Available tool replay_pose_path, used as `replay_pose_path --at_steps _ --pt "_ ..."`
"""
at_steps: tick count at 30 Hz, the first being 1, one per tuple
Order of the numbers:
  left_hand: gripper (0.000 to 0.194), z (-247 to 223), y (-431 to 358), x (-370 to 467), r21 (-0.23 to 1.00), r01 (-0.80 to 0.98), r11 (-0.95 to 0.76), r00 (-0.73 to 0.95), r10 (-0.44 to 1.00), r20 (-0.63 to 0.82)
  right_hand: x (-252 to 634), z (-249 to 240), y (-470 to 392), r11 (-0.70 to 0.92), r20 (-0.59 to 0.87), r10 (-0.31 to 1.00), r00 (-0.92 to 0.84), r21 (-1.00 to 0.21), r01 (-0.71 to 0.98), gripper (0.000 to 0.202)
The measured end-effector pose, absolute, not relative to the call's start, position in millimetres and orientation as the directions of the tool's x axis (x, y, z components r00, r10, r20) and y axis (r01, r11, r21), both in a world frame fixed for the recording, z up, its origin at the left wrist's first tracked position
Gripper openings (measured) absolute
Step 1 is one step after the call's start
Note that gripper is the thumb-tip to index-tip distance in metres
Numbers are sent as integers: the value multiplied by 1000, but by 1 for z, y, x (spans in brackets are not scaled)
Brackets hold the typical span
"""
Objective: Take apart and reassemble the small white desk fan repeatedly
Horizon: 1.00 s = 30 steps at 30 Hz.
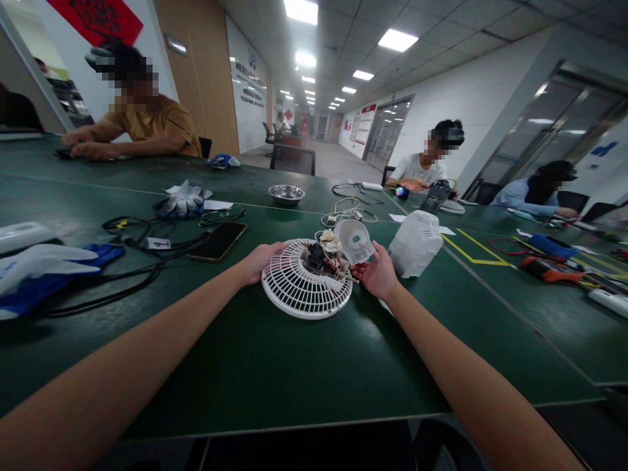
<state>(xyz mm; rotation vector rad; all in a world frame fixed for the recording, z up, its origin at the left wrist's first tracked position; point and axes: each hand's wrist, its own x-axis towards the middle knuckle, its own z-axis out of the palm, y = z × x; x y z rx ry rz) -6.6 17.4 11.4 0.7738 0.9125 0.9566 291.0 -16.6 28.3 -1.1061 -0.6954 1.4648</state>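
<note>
A round white fan grille [307, 291] lies in front of me, with a dark motor and wires [321, 258] exposed at its centre. My left hand [262, 263] grips the grille's left rim. At the other side, my right hand [377, 273] is closed at the lower right edge of a small white perforated cover [354, 241], its fingertips beside the motor; the exact grip is partly hidden. A cream-coloured piece [330, 241] sits above the motor. Just right of my right hand stands a white plastic housing [416, 243].
Behind the grille are a metal bowl [286, 194] and white cables [343, 212]. A phone [218, 240], black cables [142, 261] and gloves [181, 199] lie left. An orange-and-black tool [552, 269] lies right. Several people sit around the green table [294, 373].
</note>
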Motion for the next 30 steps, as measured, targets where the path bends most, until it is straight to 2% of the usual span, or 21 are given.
replay_pose_path --at_steps 30 --pt "17 13 13 -4 886 -305 349 205 933 -296 289 27 -26 -180 -216 975 44 -895 -408 34"
